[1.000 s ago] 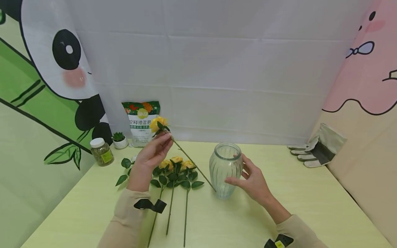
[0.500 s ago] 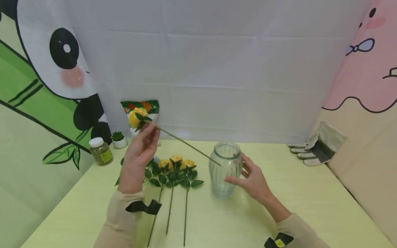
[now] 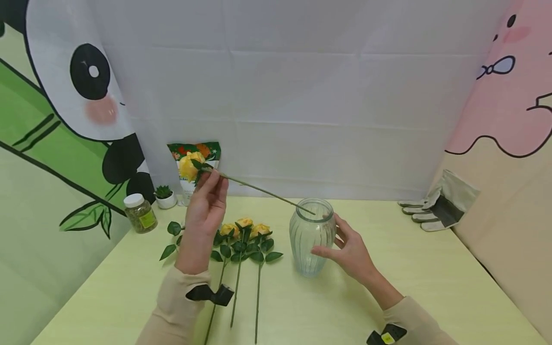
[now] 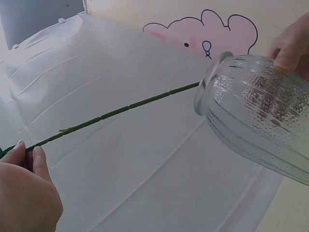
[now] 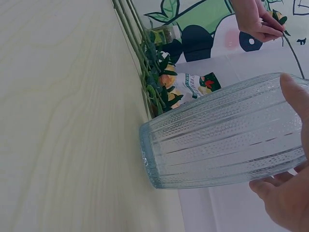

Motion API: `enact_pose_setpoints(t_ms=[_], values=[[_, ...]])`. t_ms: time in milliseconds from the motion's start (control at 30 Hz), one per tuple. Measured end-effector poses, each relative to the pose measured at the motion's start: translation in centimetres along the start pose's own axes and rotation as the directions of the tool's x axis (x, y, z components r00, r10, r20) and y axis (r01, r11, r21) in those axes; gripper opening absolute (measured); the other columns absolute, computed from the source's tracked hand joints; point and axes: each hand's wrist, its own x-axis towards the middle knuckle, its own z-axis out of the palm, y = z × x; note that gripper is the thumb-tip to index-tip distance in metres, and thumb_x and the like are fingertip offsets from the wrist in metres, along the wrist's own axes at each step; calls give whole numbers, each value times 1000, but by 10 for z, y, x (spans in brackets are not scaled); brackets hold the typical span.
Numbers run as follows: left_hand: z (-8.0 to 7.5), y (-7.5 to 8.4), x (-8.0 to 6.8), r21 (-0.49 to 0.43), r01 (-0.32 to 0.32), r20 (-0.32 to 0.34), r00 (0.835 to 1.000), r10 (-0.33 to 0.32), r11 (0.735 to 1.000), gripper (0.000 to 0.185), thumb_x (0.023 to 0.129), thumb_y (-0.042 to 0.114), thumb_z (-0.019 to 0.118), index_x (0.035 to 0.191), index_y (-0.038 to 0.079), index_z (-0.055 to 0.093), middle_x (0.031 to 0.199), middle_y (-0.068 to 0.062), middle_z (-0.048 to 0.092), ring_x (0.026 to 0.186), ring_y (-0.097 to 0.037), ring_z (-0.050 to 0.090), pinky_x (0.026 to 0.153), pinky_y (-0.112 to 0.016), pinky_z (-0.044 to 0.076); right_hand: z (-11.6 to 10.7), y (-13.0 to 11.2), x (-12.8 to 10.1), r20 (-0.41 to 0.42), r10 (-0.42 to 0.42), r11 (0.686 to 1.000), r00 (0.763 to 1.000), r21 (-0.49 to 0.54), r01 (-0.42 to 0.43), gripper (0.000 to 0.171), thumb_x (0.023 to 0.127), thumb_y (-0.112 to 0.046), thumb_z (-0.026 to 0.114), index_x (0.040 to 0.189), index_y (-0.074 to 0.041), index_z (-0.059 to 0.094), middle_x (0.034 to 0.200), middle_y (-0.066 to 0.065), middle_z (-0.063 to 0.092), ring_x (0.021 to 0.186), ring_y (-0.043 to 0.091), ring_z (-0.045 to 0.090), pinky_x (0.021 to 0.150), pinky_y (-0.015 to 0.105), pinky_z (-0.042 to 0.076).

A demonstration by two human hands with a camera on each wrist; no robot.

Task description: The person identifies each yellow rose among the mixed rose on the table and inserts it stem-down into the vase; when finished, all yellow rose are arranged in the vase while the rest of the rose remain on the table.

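Observation:
My left hand (image 3: 202, 215) pinches the stem of a yellow rose (image 3: 191, 166) just under its flower head and leaves. The stem (image 4: 116, 112) slants down to the right, its cut end at the mouth of a ribbed clear glass vase (image 3: 307, 247). Whether the tip has dipped inside the rim (image 4: 202, 94) is hard to tell. The vase stands upright on the table, and my right hand (image 3: 351, 249) grips its right side, thumb in front and fingers behind. In the right wrist view, the thumb (image 5: 295, 96) lies against the glass.
Several yellow roses (image 3: 244, 235) lie on the table (image 3: 345, 306) left of the vase. Behind them stand a fertilizer bag (image 3: 185, 189), a small potted succulent (image 3: 165, 196) and a lidded jar (image 3: 140, 214). Work gloves (image 3: 444, 203) lie at the back right.
My left hand has moved left, and the rose has swung flatter. Its stem end has risen from beside the vase's base to the mouth. The right hand and vase have stayed put.

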Motion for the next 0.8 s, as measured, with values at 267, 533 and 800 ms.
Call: enact_pose_setpoints(t_ms=[267,533,800], values=[[-2,-20,-4,77,-65,84,995,59,995,8,85,-11,71,86,-3,72,97,-14,70,83,-27,71,88,-30,57,1,0,-1,0,8,1000,1000,5,-8,94,77,-14,89,155,-12,36,155,9,39,138,33,43,108,39,41],[-2,-40,-3,225,-114,107,990,92,968,13,88,-10,68,87,0,76,97,-11,71,86,-22,72,90,-30,56,0,0,0,-5,1,1000,1000,0,-1,95,77,-15,89,156,-12,36,155,9,39,138,33,43,108,39,41],[-7,-57,-7,319,-132,172,982,79,938,13,89,-9,68,87,3,75,92,-6,70,91,-19,71,90,-30,56,1,2,0,-2,-7,1000,1000,12,7,94,78,-12,88,155,-9,36,155,11,39,138,34,43,108,42,41]])
